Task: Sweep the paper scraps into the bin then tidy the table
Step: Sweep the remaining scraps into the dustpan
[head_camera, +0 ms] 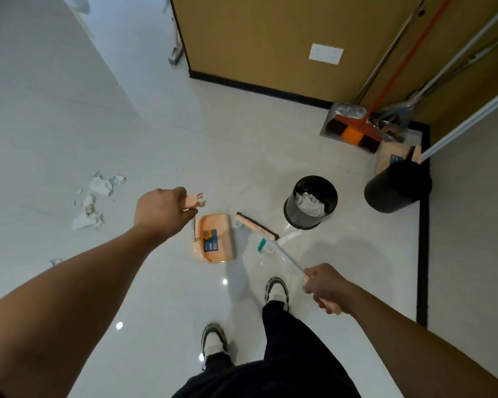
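While both hands are occupied, no sweeping is under way. The left hand (163, 209) has its fingers curled round the top of the dustpan handle (194, 201), with the peach dustpan (214, 239) standing on the floor directly below those fingers. The right hand (325, 288) grips the upper end of the broom handle (285, 258); the broom head (256, 225) rests on the tiles ahead of that grip, just beside the pan.

Outward from the left fingers, well off to their left, lie the paper scraps (97, 196) (one stray piece sits nearer the left forearm). Beyond the broom head stands the small black bin (311, 202), already holding crumpled paper.

Judged step: tools collected, approach to the scraps pending. The next move calls for carrying both tools leftward, setting the pan lip flat beside the scraps and drawing the broom toward it.
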Available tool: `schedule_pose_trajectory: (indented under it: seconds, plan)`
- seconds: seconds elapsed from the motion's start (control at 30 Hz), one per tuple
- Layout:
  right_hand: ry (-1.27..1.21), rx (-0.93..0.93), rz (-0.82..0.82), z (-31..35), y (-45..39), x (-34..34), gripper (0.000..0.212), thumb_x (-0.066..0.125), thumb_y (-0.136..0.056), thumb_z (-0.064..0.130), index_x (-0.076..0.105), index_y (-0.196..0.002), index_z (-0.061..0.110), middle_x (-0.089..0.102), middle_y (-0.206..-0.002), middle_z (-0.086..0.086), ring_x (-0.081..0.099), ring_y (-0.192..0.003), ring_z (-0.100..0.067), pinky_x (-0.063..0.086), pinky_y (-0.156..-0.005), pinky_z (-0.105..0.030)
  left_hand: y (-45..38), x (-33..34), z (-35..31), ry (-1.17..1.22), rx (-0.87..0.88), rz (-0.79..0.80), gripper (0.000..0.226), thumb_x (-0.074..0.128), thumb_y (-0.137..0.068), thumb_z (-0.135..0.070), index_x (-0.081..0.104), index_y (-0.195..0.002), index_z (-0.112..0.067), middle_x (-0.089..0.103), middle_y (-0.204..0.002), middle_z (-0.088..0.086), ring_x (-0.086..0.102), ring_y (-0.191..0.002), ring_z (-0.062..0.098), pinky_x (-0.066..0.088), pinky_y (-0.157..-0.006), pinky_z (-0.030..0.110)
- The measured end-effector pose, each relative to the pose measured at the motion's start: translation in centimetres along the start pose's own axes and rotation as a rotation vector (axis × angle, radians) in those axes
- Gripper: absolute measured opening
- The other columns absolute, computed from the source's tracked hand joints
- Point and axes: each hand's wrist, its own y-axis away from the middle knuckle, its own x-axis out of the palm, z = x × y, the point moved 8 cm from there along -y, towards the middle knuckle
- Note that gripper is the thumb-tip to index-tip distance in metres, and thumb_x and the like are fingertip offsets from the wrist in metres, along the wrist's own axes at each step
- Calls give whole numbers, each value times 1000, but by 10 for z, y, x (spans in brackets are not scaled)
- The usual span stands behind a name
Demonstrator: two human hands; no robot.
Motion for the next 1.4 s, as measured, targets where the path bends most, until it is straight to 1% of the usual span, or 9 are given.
schedule_pose_trajectory:
  seconds: [0.1, 0.27, 0.37, 0.47, 0.7, 1.0, 1.13, 1.3, 1.4]
  plan:
    - [18, -43, -69, -24, 25, 29, 25, 53, -87, 3, 64, -108, 7, 53, -72, -16, 45, -50, -23, 37, -43, -25, 32, 15, 19, 32, -35, 10, 33, 61, -80, -53, 50, -71, -24, 47, -55, -4, 46, -55, 23, 28, -48, 26]
    - [5, -80, -206, -51, 56, 56, 26, 57, -89, 10, 58, -106, 30, 59, -76, -14, 48, -44, -22, 38, -40, -23, 90, 35, 54, 101, -107, 33, 29, 60, -80, -52, 48, -73, -26, 45, -55, -6, 45, -57, 23, 29, -51, 28]
    - [-71, -44, -244, -53, 56, 58, 13, 53, -87, 3, 63, -92, 11, 48, -65, -11, 40, -38, -18, 32, -42, -22, 109, 41, 73, 117, -191, 57, 30, 59, -80, -51, 48, -72, -24, 48, -57, -4, 49, -59, 25, 32, -52, 28]
    - [-206, 8, -268, -45, 45, 48, 13, 50, -86, -5, 58, -86, 6, 40, -63, -9, 34, -41, -16, 27, -44, -22, 118, 51, 85, 153, -255, 61, 31, 59, -79, -50, 49, -69, -22, 52, -59, -2, 52, -60, 26, 32, -52, 28]
    - [-168, 36, -134, -34, 14, 82, 14, 57, -90, -1, 64, -102, 0, 46, -55, -9, 40, -38, -17, 32, -40, -22, 114, 74, 83, 95, -281, 61, 33, 58, -77, -55, 46, -70, -25, 42, -51, -6, 38, -47, 19, 25, -46, 24]
    - [32, -50, 107, 13, 34, 119, 27, 57, -91, 7, 62, -112, 22, 52, -69, -10, 43, -42, -13, 34, -41, -22, 124, 77, 110, 132, -339, 57, 35, 58, -80, -56, 47, -72, -24, 49, -58, -1, 48, -58, 28, 34, -52, 28]
    - [-65, -43, 81, 18, 52, 92, 35, 63, -92, 13, 58, -121, 33, 57, -69, -11, 42, -45, -11, 31, -44, -23, 129, 77, 127, 159, -357, 71, 35, 58, -80, -57, 51, -76, -24, 58, -65, 4, 54, -64, 31, 40, -55, 30]
    - [-87, -69, -8, 12, 66, 82, 23, 64, -90, 15, 68, -89, 37, 54, -64, -10, 39, -42, -13, 30, -42, -21, 143, 76, 138, 185, -371, 107, 32, 57, -82, -56, 55, -77, -24, 61, -69, 3, 57, -69, 29, 45, -58, 31]
    - [-139, -40, -85, 0, 62, 89, 18, 61, -89, 9, 70, -90, 25, 49, -60, -9, 37, -40, -15, 28, -43, -21, 149, 75, 137, 218, -358, 153, 31, 60, -82, -53, 56, -75, -23, 63, -71, 3, 57, -71, 28, 46, -59, 31]
